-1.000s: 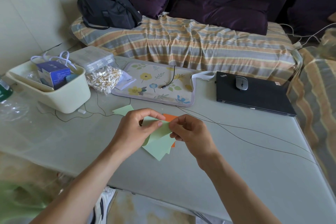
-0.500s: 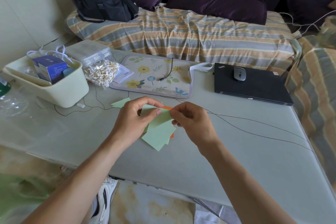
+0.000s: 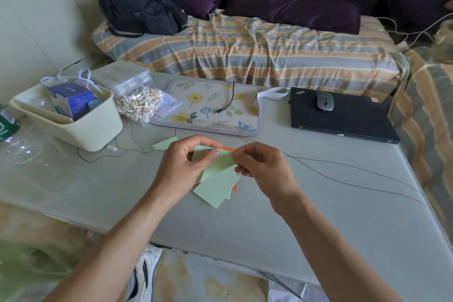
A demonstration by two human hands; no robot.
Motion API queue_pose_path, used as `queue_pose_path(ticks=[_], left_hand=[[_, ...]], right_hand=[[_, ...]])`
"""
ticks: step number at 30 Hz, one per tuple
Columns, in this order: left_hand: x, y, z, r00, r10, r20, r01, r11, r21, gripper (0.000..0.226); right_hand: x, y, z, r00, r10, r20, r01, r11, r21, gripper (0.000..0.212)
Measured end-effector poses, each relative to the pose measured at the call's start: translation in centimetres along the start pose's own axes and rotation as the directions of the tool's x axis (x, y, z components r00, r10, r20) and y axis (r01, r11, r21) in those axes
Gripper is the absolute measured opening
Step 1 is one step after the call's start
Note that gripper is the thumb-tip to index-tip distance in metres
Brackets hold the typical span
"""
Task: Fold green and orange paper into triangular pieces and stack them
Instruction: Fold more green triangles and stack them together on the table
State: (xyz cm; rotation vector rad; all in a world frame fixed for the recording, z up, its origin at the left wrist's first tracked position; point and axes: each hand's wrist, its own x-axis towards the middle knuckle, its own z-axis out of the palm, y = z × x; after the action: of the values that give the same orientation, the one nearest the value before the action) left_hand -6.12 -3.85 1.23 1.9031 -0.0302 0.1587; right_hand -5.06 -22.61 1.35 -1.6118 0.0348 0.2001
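Meanwhile, just left of the loose stack (image 3: 215,190), the left hand (image 3: 182,167) is pinching the green sheet (image 3: 219,160) above it; the right hand (image 3: 259,167) is pinching its opposite corner. Uneven pulling is risking a crooked crease, or nudging the stack askew.

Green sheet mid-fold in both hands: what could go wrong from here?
1. Left hand and right hand pinch the green sheet in the air, unsupported, so the crease may run crooked.
2. The loose green stack lies directly beneath; a forearm could scatter it.
3. A thin wire runs beside the right hand and could snag.
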Motion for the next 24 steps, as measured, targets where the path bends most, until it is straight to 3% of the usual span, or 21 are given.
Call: queue_pose_path(ticks=[10,16,24], left_hand=[[0.11,-0.08,-0.28,0.999,-0.026,0.042,0.026,1.000,-0.001,0.014],[0.19,-0.33,-0.26,0.997,-0.062,0.054,0.058,0.995,0.075,0.006],[-0.05,-0.43,-0.43,0.980,-0.043,0.195,-0.004,0.972,0.236,0.004]], right_hand=[[-0.10,0.02,0.26,1.000,-0.003,-0.015,0.001,0.996,-0.094,0.010],[-0.39,0.10,0.39,0.999,-0.039,-0.017,0.033,0.967,-0.253,0.012],[-0.21,0.30,-0.05,0.991,-0.129,0.037,0.130,0.854,-0.504,0.009]])
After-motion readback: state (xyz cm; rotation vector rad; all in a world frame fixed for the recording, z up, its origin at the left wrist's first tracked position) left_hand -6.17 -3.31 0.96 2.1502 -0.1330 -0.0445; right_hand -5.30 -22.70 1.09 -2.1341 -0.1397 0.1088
